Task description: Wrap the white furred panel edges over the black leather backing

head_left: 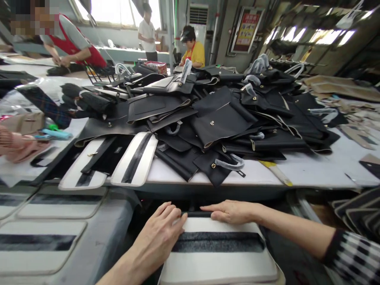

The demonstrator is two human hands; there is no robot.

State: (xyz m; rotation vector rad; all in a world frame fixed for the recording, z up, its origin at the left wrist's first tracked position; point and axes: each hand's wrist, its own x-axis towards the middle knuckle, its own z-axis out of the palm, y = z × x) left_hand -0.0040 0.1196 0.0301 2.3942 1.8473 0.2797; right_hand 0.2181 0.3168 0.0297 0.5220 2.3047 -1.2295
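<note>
In front of me lies a cream panel [219, 267] with a dark stripe across it, on top of other pale pieces. A narrow black strip [197, 214] runs along its far edge. My left hand [162, 233] is closed on the strip's left part, fingers bent over it and thumb in front. My right hand [233, 211] rests at the strip's right part, its index finger stretched out to the left and its thumb lower, near the panel's top edge. Part of the strip is hidden under the hands.
Black leather bag pieces [222, 118] with metal clasps and wrapped handles are heaped on the white table [320, 166]. Striped cream flaps [135, 158] overhang its edge. More panels [38, 245] lie on a grey surface at left. Dark pieces [359, 213] are stacked at right. Several people work behind.
</note>
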